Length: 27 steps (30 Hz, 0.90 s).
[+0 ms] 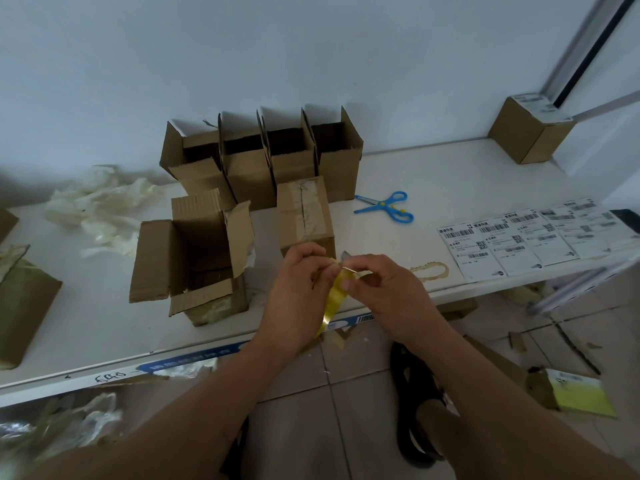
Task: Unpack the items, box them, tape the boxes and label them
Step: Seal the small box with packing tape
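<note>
Pinching yellowish tape strip [335, 299] between both hands: left hand [298, 289] and right hand [388, 292] grip top end, strip dangling below, just near of taped box [304, 216] on table [450, 181].

Views: one, head-worn.
Position: above the table [398, 174] front edge, close over both forearms.
Facing: forward and down, toward the wall [277, 46] at 12 o'clock.
Reach: wide; floor [346, 393] at 6 o'clock, boxes [263, 154] near 12 o'clock.
</note>
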{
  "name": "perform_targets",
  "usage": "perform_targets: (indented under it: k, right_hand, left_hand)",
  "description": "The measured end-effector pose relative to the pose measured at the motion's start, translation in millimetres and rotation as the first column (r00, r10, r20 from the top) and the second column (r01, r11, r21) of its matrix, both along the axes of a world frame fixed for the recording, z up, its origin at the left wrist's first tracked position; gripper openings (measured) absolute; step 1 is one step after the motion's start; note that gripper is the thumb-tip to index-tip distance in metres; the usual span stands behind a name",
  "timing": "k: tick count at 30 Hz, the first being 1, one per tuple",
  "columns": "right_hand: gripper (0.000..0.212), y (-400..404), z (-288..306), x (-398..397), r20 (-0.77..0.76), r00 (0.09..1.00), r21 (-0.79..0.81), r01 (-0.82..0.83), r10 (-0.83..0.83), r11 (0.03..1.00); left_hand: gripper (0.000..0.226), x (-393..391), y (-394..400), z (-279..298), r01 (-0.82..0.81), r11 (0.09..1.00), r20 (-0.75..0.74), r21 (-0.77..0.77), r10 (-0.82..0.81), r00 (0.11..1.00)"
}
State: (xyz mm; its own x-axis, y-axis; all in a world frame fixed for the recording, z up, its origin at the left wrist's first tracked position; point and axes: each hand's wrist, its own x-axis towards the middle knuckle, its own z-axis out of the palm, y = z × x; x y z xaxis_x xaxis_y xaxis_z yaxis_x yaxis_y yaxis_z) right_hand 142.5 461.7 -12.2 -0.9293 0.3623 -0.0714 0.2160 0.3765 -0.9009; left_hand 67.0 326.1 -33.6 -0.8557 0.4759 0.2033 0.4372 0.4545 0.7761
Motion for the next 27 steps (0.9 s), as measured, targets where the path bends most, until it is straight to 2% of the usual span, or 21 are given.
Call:
perform_targets:
  k: [2, 5, 8, 12, 15, 18, 21, 22, 27]
  right_hand:
    - [0.003, 4.3, -1.4, -1.3, -0.003, 0.999, 0.022, 0.046, -0.046, 0.999]
    - [0.007, 14.9, -6.8, -3.2, 0.008, 0.992, -0.005, 0.125, -0.125, 0.992]
    - [0.009, 29.0, -17.0, -6.7, 0.049, 0.980, -0.103, 0.198, -0.194, 0.975]
    - [0.012, 41.8, -24.3, -12.9, 0.117, 0.967, -0.212, 0.247, -0.227, 0.946]
    - [0.012, 48.5, -27.6, -20.9, 0.135, 0.960, -0.248, 0.273, -0.246, 0.929]
    - [0.007, 54.0, -34.5, -28.6, 0.140, 0.955, -0.212, 0.288, -0.263, 0.934]
    - [0.035, 59.8, -35.2, -31.8, 0.173, 0.955, -0.141, 0.268, -0.243, 0.953]
    - [0.038, 63.1, -34.2, -31.8, 0.174, 0.954, -0.123, 0.269, -0.246, 0.955]
    - [0.028, 89.9, -33.3, -22.3, 0.166, 0.942, 0.058, 0.284, -0.290, 0.957]
  left_hand:
    - [0.018, 2.7, 3.5, 1.9, -0.005, 1.000, 0.043, -0.012, 0.006, 0.999]
    - [0.024, 9.1, 7.4, 4.6, 0.015, 1.000, 0.099, 0.013, -0.016, 0.995]
    - [0.037, 15.4, 13.5, 6.2, 0.018, 0.999, 0.152, 0.044, -0.024, 0.988]
    - [0.076, 28.2, 21.6, -3.4, 0.094, 0.991, 0.182, -0.092, -0.076, 0.980]
    - [0.090, 31.1, 30.0, -10.9, 0.144, 0.968, 0.227, -0.203, -0.097, 0.969]
    - [0.088, 29.1, 43.5, -11.5, 0.144, 0.953, 0.199, -0.265, -0.092, 0.976]
    - [0.083, 30.6, 59.6, -10.1, 0.124, 0.951, 0.139, -0.282, -0.088, 0.986]
    - [0.081, 31.0, 64.9, -10.0, 0.122, 0.950, 0.125, -0.289, -0.089, 0.988]
    - [0.074, 29.1, 91.7, -18.6, 0.116, 0.926, 0.014, -0.360, -0.119, 0.993]
